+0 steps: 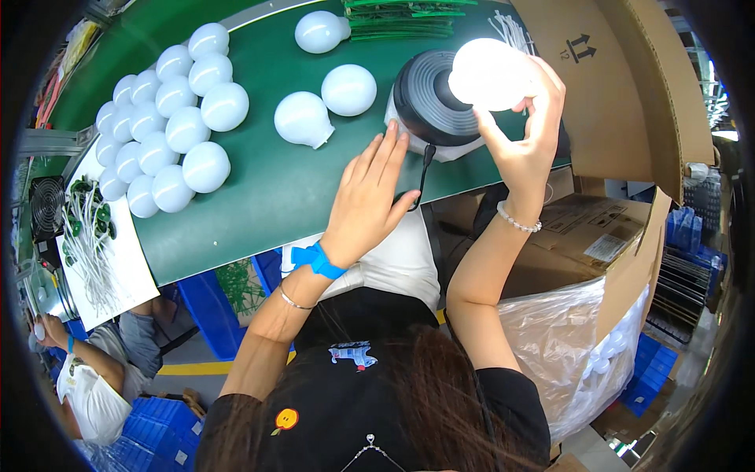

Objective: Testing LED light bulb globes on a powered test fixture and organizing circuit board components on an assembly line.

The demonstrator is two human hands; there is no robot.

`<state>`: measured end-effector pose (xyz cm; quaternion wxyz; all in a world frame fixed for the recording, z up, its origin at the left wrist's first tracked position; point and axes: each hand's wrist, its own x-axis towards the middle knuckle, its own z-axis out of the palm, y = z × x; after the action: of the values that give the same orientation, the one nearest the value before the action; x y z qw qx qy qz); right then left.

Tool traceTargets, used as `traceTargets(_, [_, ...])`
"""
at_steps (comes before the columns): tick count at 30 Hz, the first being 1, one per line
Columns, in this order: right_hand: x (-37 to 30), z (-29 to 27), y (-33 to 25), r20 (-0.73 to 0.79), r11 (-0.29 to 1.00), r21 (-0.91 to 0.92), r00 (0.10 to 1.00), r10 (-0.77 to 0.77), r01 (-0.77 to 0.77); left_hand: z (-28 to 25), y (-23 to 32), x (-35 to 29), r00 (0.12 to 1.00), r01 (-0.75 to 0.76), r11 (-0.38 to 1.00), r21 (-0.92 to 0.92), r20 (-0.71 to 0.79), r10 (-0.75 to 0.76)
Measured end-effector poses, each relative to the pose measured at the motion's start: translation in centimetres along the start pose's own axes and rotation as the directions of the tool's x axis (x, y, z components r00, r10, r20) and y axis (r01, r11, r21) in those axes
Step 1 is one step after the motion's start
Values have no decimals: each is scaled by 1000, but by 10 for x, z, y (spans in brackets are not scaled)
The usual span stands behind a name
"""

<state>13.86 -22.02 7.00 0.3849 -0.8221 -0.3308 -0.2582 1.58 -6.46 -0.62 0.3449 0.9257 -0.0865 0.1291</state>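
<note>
My right hand (pixel 527 149) grips a round light bulb (pixel 489 75) that glows bright white. It holds the bulb at the right side of a black round device (pixel 425 98) with ringed grooves, set on a pale base. Whether the bulb touches the device is hidden by the glare. Flat and with fingers stretched out, my left hand (pixel 368 193) rests its fingertips against the device's near left edge. A black cord (pixel 426 167) runs down beside that hand. Left of the device lie two unlit white bulb globes, one whole round (pixel 348 90) and one with its neck showing (pixel 303 119).
Several white globes (pixel 173 126) stand grouped on the green table (pixel 259 200)'s left. Another globe (pixel 318 32) and green strips (pixel 401 22) lie at the back. Cardboard boxes (pixel 598 228) border the right side. At lower left, a person (pixel 98 377) sits near blue bins (pixel 157 433).
</note>
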Motion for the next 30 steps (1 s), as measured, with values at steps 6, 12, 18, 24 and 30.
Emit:
traceTargets(6, [19, 23, 0, -45, 986, -33, 985, -165, 163, 0, 0, 0, 999, -12, 1000, 13, -35, 12])
traceTargets(12, [23, 33, 8, -117, 976, 144, 983, -144, 161, 0, 0, 1, 1000, -10, 1000, 9, -27, 11])
traceTargets(18, [7, 10, 7, -51, 1000, -20, 999, -4, 3, 0, -1, 1, 1000, -6, 1000, -17, 1, 6])
traceTargets(24, [-3, -2, -6, -38, 999, -54, 999, 1, -3, -1, -1, 0, 1000, -8, 1000, -12, 7, 8])
traceTargets(30, [15, 25, 0, -154, 977, -84, 966, -209, 198, 0, 0, 0, 999, -18, 1000, 26, -44, 19])
